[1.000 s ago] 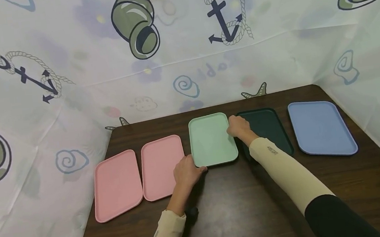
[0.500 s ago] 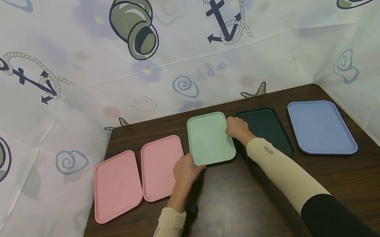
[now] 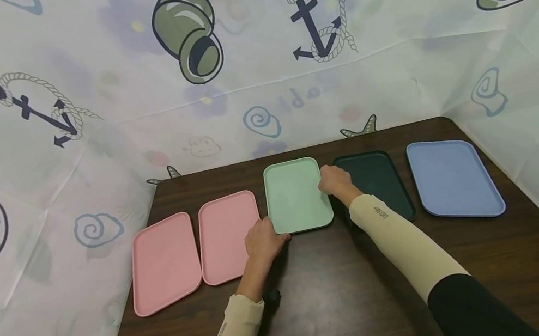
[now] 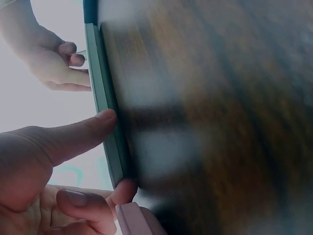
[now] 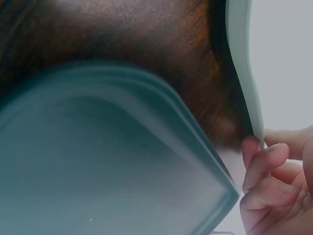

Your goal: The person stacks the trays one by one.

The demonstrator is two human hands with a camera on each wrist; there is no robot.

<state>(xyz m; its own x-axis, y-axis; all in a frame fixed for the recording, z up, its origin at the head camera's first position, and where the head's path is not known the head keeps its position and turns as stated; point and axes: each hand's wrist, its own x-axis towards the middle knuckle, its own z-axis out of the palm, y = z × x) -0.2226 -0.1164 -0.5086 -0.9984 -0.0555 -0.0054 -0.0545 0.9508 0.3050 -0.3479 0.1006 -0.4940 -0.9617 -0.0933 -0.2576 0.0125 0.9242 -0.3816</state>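
Observation:
A light green tray (image 3: 298,196) lies in the middle of the row in the head view. My left hand (image 3: 263,242) holds its near left corner. In the left wrist view the thumb (image 4: 93,131) presses on the near rim, while curled fingers (image 4: 87,205) sit at the corner beside a pink rim. My right hand (image 3: 336,182) pinches the tray's right rim near the far end. The right wrist view shows curled fingers (image 5: 266,169) at that rim, next to the dark green tray (image 5: 112,161), which my right forearm partly covers in the head view.
Two pink trays (image 3: 166,263) (image 3: 230,238) lie to the left, nearly touching each other. A blue tray (image 3: 455,178) is at the far right. All rest on a dark wooden table (image 3: 342,292), with printed cloth (image 3: 252,98) hanging behind and at both sides.
The light green tray has shifted slightly to the left, away from the dark green one, with both hands on it. The head view has drifted a little; the other trays stay put.

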